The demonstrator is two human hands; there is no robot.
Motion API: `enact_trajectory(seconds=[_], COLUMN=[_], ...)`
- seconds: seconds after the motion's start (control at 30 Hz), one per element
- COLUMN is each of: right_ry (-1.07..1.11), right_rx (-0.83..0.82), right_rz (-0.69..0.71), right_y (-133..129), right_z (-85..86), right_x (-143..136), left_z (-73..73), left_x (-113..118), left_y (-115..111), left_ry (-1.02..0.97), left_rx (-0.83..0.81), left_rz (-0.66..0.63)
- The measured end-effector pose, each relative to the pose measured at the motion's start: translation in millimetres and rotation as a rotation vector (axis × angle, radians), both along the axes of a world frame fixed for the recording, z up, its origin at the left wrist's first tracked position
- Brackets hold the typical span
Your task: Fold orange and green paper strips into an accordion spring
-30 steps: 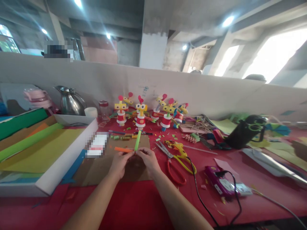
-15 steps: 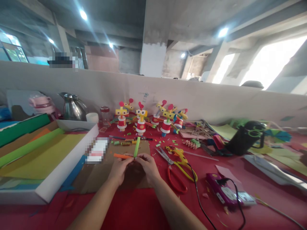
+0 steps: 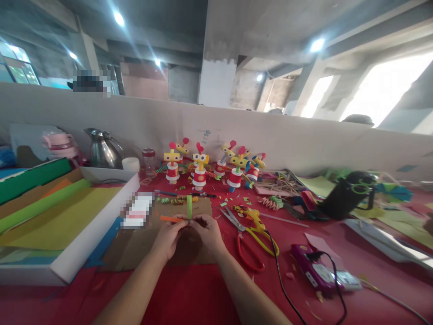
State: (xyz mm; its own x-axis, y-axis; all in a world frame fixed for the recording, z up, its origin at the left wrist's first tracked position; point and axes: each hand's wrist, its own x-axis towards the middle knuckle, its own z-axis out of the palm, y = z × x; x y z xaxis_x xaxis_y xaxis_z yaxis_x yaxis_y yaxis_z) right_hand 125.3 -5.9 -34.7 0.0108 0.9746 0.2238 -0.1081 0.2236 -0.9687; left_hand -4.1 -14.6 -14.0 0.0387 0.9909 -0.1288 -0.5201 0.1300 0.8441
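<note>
Both hands meet fingertip to fingertip over a brown cardboard sheet [image 3: 131,253]. My left hand [image 3: 170,234] pinches an orange paper strip [image 3: 169,219] that points out to the left. Rising from the join between the fingers is a light green paper strip [image 3: 189,207], pinched by my right hand [image 3: 205,231]. The two strips cross at the fingertips, which hide the crossing. Behind them on the cardboard's far edge lie several folded paper springs [image 3: 182,200]. Large scissors [image 3: 241,230] with red and yellow handles lie open to the right.
Several paper-cup figures [image 3: 199,174] stand at the back. A white box [image 3: 98,225] of coloured paper is at left, near a metal jug [image 3: 103,149]. On the right are a yellow glue gun [image 3: 253,219], its black cord, a purple power strip [image 3: 316,268] and a black bottle [image 3: 348,194].
The green strip has swung from leaning right to standing nearly upright. Both hands stay almost in place, and the orange strip still points left.
</note>
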Motion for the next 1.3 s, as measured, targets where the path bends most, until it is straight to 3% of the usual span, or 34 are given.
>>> enact_trajectory(seconds=[0.27, 0.43, 0.97, 1.3], right_ry=[0.196, 0.286, 0.228, 0.099], right_rx=[-0.187, -0.214, -0.19, -0.123], right_rz=[0.087, 0.122, 0.18, 0.105], right_y=[-6, -6, -2, -1], right_z=[10.9, 9.3, 10.2, 7.7], right_x=[0, 0, 5, 5], left_z=[-0.7, -2.0, -2.6, 1.3], left_x=[-1, -1, 1, 4], left_y=[1, 3, 4, 0], left_ry=[-0.005, -0.001, 0.025, 0.075], left_rx=[-0.052, -0.079, -0.071, -0.041], left_rz=[0.035, 0.057, 0.091, 0.107])
